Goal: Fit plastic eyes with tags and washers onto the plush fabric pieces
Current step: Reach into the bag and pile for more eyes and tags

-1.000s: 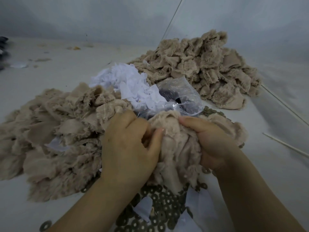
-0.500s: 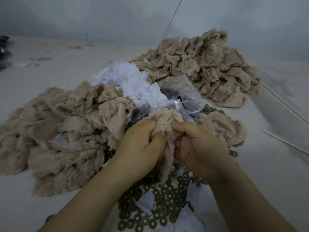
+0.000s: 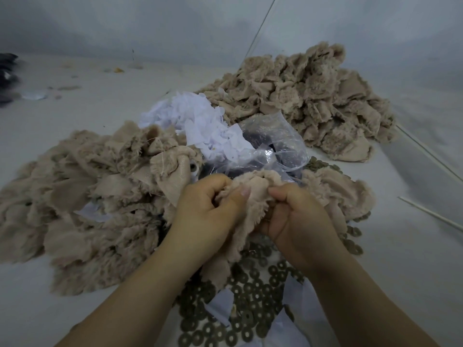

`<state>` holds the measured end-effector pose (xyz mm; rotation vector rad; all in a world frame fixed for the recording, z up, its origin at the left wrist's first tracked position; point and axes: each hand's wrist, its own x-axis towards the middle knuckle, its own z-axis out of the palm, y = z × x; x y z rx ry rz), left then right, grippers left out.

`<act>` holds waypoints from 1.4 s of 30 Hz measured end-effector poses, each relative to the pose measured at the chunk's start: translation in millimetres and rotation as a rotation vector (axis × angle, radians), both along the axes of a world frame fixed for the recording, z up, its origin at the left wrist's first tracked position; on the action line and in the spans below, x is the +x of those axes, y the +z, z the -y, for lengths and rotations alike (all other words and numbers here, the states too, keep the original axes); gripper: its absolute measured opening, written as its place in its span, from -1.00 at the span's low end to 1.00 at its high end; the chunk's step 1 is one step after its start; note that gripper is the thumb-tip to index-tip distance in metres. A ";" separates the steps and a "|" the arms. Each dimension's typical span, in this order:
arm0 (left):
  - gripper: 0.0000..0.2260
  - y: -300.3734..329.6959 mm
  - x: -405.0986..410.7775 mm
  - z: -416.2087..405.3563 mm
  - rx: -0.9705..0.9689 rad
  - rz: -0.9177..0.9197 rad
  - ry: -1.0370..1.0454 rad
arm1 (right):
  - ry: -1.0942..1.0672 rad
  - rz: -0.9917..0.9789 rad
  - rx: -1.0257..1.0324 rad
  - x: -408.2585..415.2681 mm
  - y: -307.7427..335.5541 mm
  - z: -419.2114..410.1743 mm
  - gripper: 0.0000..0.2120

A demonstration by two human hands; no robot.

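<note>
While washers [image 3: 250, 296] lie scattered below, the left hand [image 3: 208, 211] and right hand [image 3: 295, 221] both pinch one beige plush piece [image 3: 253, 194] with curled fingers.

The held plush piece [image 3: 246, 196] sits at the centre, the left hand [image 3: 208, 211] at its 9 o'clock and the right hand [image 3: 295, 216] at its 3 o'clock. A plush pile [image 3: 82, 196] lies at 9 o'clock, another plush heap [image 3: 308, 101] at 1 o'clock. The plastic bag [image 3: 273, 146] and paper tags [image 3: 198, 123] lie at 12 and 11 o'clock. Washers [image 3: 250, 304] spread on the table [image 3: 413, 271] at 6 o'clock.
</note>
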<state>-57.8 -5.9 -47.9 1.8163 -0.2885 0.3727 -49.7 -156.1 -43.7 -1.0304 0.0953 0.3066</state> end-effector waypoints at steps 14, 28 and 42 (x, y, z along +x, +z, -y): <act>-0.61 -7.8 -1.0 6.6 -0.061 0.006 0.088 | 0.059 0.107 0.032 -6.0 -6.1 -9.4 -0.69; -0.67 -18.2 -2.1 9.6 -0.314 -0.107 0.016 | 0.084 -0.056 0.162 -9.3 -8.3 -20.1 -0.59; -0.68 -20.3 -1.9 8.8 -0.074 0.113 0.107 | 0.197 -0.111 0.216 -7.5 -10.4 -15.1 -0.57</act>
